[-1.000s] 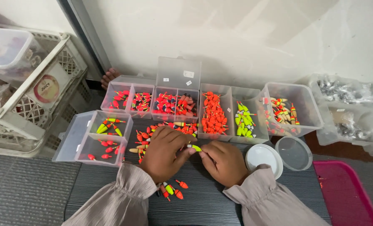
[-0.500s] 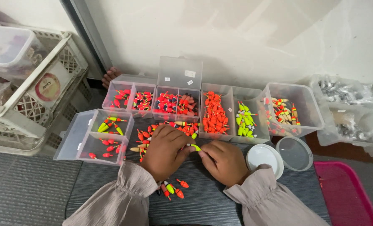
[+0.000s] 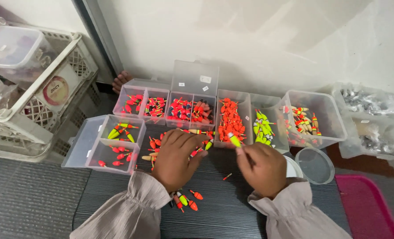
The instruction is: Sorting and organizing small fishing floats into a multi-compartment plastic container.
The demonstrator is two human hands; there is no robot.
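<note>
One float (image 3: 233, 139), tip up-left

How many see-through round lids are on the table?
1: the clear round lid lies right of the right hand. A white round thing beside it is partly hidden.

Dark ribbed counter (image 3: 232, 212), seen from above.

- Left hand (image 3: 177, 159): palm down, fingers spread over a loose pile of orange fishing floats (image 3: 159, 144).
- Right hand (image 3: 262, 167): pinching one yellow-green float (image 3: 234, 140) at the fingertips, just before the clear bin of orange floats (image 3: 231, 119).
- Row of clear compartment boxes (image 3: 168, 106) behind the hands, holding red and orange floats; one lid upright.
- Bin of yellow-green floats (image 3: 263, 128); bin of mixed floats (image 3: 309, 117).
- Open box (image 3: 104, 144), left.
- Round clear lid (image 3: 314, 164), right.
- White crate (image 3: 33, 102), far left.
</note>
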